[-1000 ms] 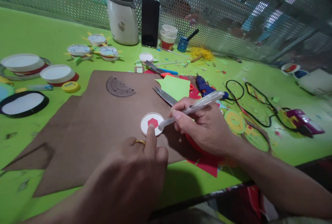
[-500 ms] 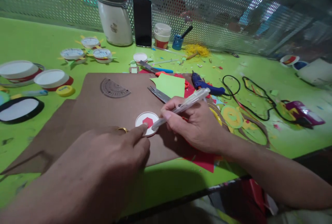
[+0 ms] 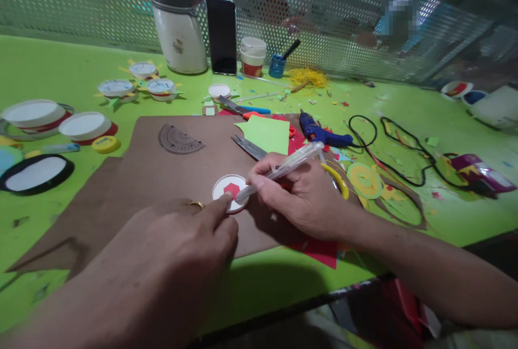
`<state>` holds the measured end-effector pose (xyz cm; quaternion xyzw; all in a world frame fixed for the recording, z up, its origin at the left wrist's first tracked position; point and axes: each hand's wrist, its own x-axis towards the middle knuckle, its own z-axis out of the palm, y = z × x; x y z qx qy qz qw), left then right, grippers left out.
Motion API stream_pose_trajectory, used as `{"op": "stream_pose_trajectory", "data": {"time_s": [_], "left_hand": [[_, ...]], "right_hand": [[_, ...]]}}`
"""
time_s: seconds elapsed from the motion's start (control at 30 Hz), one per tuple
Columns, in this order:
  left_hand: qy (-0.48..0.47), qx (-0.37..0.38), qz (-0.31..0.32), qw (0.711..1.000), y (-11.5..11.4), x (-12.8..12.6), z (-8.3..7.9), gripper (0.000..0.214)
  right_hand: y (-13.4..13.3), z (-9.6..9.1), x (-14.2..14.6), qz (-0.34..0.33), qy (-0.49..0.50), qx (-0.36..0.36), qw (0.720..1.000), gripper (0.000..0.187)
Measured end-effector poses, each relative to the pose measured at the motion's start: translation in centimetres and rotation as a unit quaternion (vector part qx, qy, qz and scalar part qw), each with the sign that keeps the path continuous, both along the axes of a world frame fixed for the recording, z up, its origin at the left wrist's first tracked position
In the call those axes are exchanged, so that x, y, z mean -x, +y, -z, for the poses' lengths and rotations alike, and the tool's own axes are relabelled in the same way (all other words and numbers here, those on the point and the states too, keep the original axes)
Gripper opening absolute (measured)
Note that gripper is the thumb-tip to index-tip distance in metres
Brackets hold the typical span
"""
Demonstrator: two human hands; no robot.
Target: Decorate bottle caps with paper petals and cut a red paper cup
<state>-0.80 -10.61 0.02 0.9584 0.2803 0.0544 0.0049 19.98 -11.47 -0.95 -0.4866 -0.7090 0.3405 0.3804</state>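
Note:
A small white disc (image 3: 220, 185) with a red paper hexagon (image 3: 231, 190) in its middle lies on a brown cardboard sheet (image 3: 174, 176). The index fingertip of my left hand (image 3: 190, 235) presses on the hexagon and holds the disc down; the thumb is bent below it, and a ring shows on one finger. In my right hand (image 3: 295, 190) is a clear-barrelled pen (image 3: 293, 161), gripped like a writing tool, its tip at the hexagon's right edge. Just beyond that hand lie scissors (image 3: 247, 147), partly under a light green paper piece (image 3: 269, 132).
A protractor (image 3: 181, 139) lies on the cardboard. A blue glue gun (image 3: 324, 133) with a black cord sits to the right among paper scraps. White round lids (image 3: 87, 125) stand at left. A phone (image 3: 221, 36), a flask (image 3: 180, 39) and paint pots (image 3: 253, 56) line the mesh.
The camera view has shifted slightly. The pen tip has moved a little left, closer to my left fingertip; my left hand stays on the disc.

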Motion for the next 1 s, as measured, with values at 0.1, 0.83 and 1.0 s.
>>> {"op": "stream_pose_trajectory", "data": {"time_s": [0.1,0.83,1.0], "left_hand": [[0.030,0.019,-0.002,0.999,-0.01,0.03,-0.07,0.034],[0.054,0.030,-0.009,0.998,-0.18,-0.38,-0.02,0.028],[0.039,0.020,-0.001,0.999,0.04,-0.42,0.12,0.026]], "right_hand": [[-0.03,0.03,0.05,0.003,-0.001,0.006,1.000,0.014],[-0.19,0.28,-0.10,-0.005,0.009,0.026,1.000,0.014],[-0.23,0.25,-0.04,-0.001,-0.002,0.014,1.000,0.013]]}}
